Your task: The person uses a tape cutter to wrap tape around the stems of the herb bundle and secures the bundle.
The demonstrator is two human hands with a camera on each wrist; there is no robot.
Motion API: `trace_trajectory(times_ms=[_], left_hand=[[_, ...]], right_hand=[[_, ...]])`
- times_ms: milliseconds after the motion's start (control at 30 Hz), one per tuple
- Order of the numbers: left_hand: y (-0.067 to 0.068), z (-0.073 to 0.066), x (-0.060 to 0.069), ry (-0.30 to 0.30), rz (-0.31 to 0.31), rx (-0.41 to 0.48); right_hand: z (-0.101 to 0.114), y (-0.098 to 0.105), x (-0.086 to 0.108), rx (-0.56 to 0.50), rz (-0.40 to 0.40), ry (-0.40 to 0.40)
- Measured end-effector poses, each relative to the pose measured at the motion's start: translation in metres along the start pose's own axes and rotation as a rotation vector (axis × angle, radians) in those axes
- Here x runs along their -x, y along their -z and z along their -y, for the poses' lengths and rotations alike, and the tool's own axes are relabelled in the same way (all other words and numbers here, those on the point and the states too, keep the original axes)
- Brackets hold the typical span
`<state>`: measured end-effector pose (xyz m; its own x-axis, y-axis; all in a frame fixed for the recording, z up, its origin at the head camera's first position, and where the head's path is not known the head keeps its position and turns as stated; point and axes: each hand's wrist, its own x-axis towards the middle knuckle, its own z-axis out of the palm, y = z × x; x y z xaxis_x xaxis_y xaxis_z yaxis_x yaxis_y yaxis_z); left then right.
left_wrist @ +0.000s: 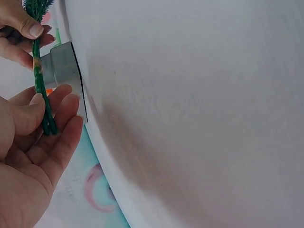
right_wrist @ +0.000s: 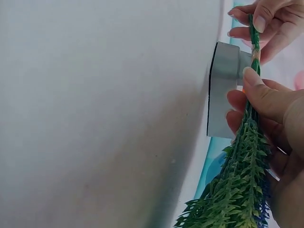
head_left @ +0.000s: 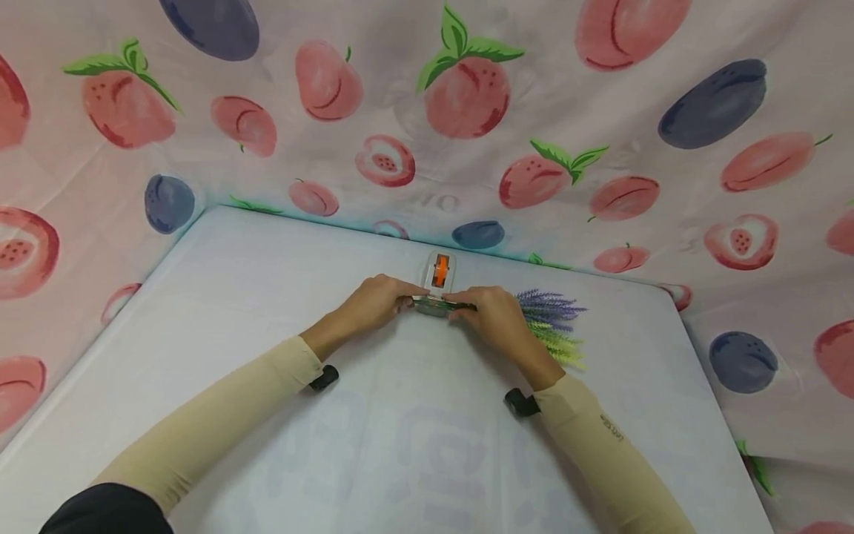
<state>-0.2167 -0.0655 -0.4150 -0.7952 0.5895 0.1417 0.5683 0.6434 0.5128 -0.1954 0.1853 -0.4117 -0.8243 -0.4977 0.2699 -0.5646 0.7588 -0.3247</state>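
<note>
A bunch of artificial lavender (head_left: pixel 550 308) is held crosswise, its purple and yellow-green heads to the right. My left hand (head_left: pixel 375 304) pinches the stem ends between thumb and fingers. Nearer the leaves, my right hand (head_left: pixel 495 315) grips the same green stems (right_wrist: pixel 255 40). Between the hands, a tan band (left_wrist: pixel 37 64) shows around the stems. Just beyond the stems stands a grey tape dispenser (right_wrist: pixel 223 90) with an orange hub (head_left: pixel 440 271). In the wrist views the stems pass in front of it; whether they touch it I cannot tell.
A white cloth covers the table (head_left: pixel 400 445). Behind the table's far edge hangs a pink fruit-print curtain (head_left: pixel 400 81), which continues along the left and right sides. A black wrist camera (head_left: pixel 325 378) sits under the left sleeve, another (head_left: pixel 520 402) under the right.
</note>
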Motion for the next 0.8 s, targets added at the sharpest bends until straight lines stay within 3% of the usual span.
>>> trace_trajectory(times_ms=[400, 800], left_hand=[[0.006, 0.001, -0.006, 0.042, 0.063, 0.116], [0.008, 0.007, -0.011, 0.074, 0.11, 0.222]], right_hand=[[-0.007, -0.004, -0.006, -0.13, 0.063, -0.124], [-0.011, -0.003, -0.01, -0.196, 0.084, -0.15]])
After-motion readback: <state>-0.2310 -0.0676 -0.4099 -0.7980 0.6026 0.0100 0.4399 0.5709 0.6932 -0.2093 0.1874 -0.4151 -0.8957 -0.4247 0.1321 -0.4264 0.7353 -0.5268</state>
